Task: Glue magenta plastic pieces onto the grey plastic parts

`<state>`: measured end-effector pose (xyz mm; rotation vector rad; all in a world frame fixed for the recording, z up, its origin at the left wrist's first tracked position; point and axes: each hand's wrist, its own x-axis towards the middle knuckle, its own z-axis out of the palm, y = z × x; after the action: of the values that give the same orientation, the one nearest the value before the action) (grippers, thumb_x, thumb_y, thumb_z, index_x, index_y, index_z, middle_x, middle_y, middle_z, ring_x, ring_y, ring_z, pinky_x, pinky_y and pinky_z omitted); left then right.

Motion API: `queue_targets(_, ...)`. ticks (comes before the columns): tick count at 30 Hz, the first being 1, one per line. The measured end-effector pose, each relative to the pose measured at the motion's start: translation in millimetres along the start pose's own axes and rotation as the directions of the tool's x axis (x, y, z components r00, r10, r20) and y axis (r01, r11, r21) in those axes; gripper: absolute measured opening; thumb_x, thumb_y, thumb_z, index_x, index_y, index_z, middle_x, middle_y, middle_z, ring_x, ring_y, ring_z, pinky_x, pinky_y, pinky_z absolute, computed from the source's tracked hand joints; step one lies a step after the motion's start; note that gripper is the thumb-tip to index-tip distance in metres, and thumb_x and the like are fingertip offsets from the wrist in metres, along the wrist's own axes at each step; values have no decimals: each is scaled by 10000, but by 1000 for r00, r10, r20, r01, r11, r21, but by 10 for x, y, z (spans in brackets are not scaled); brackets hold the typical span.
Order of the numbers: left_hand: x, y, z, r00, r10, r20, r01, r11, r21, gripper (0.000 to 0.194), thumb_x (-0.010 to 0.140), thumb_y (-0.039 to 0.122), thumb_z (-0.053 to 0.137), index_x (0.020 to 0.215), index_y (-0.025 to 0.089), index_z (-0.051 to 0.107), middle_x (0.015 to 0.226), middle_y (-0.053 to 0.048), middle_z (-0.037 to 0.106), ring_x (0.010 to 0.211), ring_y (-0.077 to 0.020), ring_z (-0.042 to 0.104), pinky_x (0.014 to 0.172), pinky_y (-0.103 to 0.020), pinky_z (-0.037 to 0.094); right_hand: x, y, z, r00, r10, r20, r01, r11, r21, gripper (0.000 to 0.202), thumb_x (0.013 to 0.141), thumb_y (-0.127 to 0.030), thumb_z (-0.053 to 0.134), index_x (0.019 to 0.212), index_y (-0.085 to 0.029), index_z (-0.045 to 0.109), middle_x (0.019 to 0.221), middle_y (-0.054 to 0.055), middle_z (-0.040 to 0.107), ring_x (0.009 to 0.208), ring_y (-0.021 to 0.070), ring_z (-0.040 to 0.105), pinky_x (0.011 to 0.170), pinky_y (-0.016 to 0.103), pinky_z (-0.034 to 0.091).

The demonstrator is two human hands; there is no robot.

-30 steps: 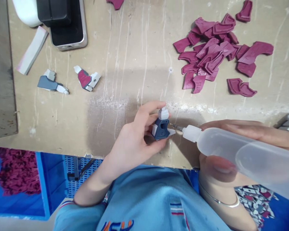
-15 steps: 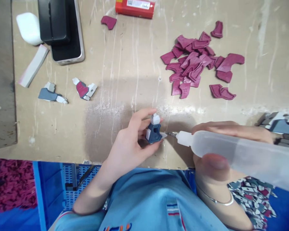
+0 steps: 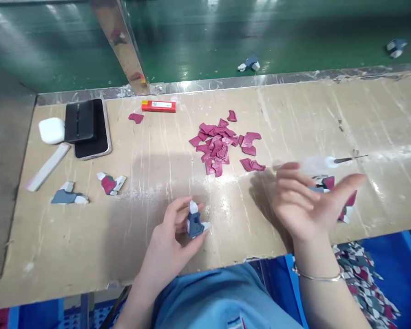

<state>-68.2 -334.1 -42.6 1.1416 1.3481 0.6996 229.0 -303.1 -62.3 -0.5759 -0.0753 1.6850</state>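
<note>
Scuffed tan tabletop (image 3: pixel 171 141), streaked with pale drips, runs up to a dull metal edging strip (image 3: pixel 226 82) and a glossy green surface (image 3: pixel 198 50) beyond it. Near its front edge, a small angular dark-blue plastic piece with white ends (image 3: pixel 194 224) is raised in the left hand (image 3: pixel 167 242), pinched between thumb and fingers, its recess facing the camera. The hands are well apart. On the right, the right hand (image 3: pixel 303 203) is turned palm up, fingers loosely curled, thumb spread wide, with nothing visible in the palm. Behind its fingers shows a blurred translucent plastic bottle (image 3: pixel 317 164) with a thin dark needle tip (image 3: pixel 349 160) pointing away to the right; whether the fingers touch it I cannot tell.

As I judge it, the step in hand is holding the blue piece steady while the right palm is free. A next move would call for keeping that recess accessible and the pinch firm, with the right fingers clear of the needle.

Farther out, a loose pile of thin maroon plastic pieces (image 3: pixel 219 146) lies between and beyond the hands. To the left rest a grey-blue and white piece (image 3: pixel 66 196) and a maroon-faced white piece (image 3: pixel 108 185), just apart.
</note>
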Motion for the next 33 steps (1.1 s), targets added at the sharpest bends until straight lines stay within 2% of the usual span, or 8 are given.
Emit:
queue_targets(1, -4, 14, 3, 1000, -8, -3, 8, 1000, -5, 510, 910, 230, 787, 1370, 296, 577, 1314, -48, 858, 1086, -226, 867, 1002, -362, 702, -37, 51, 37, 992, -125, 4, 117, 915, -386, 397, 936, -637, 792, 1028, -273, 662, 695, -39, 588, 492, 112, 481, 404, 245, 468)
queue_targets(4, -1, 25, 5, 1000, -14, 2, 14, 1000, -13, 513, 900, 244, 787, 1367, 302, 584, 1316, -45, 857, 1109, -234, 862, 1012, -368, 696, -40, 190, 158, 884, -431, 183, 274, 159, -948, 237, 1005, -520, 743, 993, -283, 735, 873, 36, 725, 693, 187, 664, 589, 327, 590)
queue_targets(8, 6, 8, -3, 1000, -14, 10, 15, 1000, -8, 513, 903, 257, 787, 1372, 297, 581, 1335, -58, 850, 1123, -241, 858, 1025, -385, 689, 228, 230, 210, 827, -333, 452, 192, -589, -785, 321, 1083, -258, 538, 1325, -213, 744, 1376, 167, 747, 1200, 328, 754, 971, 499, 647)
queue_targets(10, 3, -3, -7, 1000, -13, 12, 13, 1000, -13, 515, 903, 256, 789, 1371, 297, 578, 1339, -60, 849, 1118, -237, 858, 1026, -383, 686, 388, 190, 193, 857, -184, 481, 195, -748, -634, 395, 1102, -209, 456, 1382, -186, 732, 1427, 174, 739, 1184, 342, 774, 902, 488, 662)
queue_targets(17, 24, -70, 8, 1000, 11, 14, -10, 999, -49, 538, 886, 241, 802, 1370, 294, 573, 1330, -60, 852, 1092, -223, 864, 1018, -367, 687, 399, 70, 362, 818, -74, 570, 337, -742, -580, 223, 1043, -180, 601, 1139, -202, 801, 1084, 104, 830, 789, 255, 784, 619, 373, 599)
queue_targets(22, 82, -35, 11, 999, 33, 33, -30, 995, -100, 570, 847, 228, 815, 1350, 277, 552, 1276, -60, 869, 1031, -212, 877, 912, -308, 707, -50, 434, 604, 578, 51, 814, 748, -430, -505, 133, 1064, -118, 675, 1114, -203, 764, 995, 33, 855, 888, 164, 810, 793, 299, 668)
queue_targets(25, 97, 18, -9, 997, 29, 69, -22, 995, -98, 608, 827, 180, 787, 1369, 260, 526, 1271, -63, 869, 1010, -199, 876, 894, -277, 697, -183, 703, 561, 458, 95, 884, 836, -383, -392, 184, 1096, -80, 605, 1156, -156, 762, 1020, 40, 870, 978, 161, 824, 950, 321, 673)
queue_targets(33, 77, 19, -3, 993, 59, 100, -48, 993, -103, 616, 848, 112, 720, 1401, 252, 485, 1294, -48, 854, 1089, -184, 860, 960, -263, 668, -150, 952, 351, 497, 39, 867, 827, -324, -460, 203, 1048, -46, 664, 1178, -155, 774, 1068, 58, 873, 1165, 219, 828, 1016, 366, 722)
